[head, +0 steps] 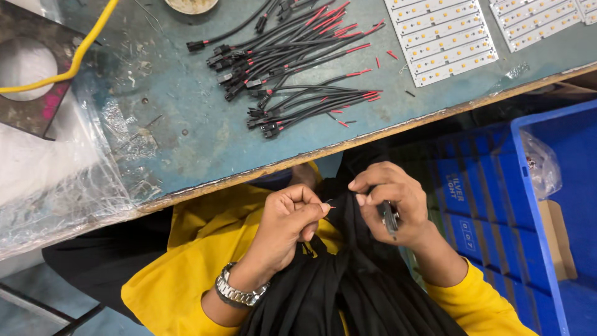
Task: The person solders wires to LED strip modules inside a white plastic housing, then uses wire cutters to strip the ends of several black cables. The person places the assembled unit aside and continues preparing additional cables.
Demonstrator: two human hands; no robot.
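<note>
the left hand (289, 221), just below the middle of the frame, has its fingers (314, 208) pinched shut on the bared red tip of a thin wire (328, 205). the right hand (388, 202), just beside it, is curled closed around a small dark tool (390, 218), probably a cutter or stripper, though too little of it shows to be sure; its thumb and forefinger also close toward the same wire end. both hands hang below the edge of the counter (186, 124), over black cloth and yellow sleeves.

in the upper middle of the frame, a heap of finished black leads (292, 56) with red tips and black plugs lies on the counter, with white led strip boards (441, 37) in the upper right and a blue crate (547, 205) at the right edge. a yellow cable (74, 59) crosses the upper left above crumpled clear plastic (56, 174).

to do this well, it seems wise to keep the pinch close behind the bare end so the strands stay together, hold the tool square to the wire, and press lightly, so only the sheath gives and no strands are nicked.
</note>
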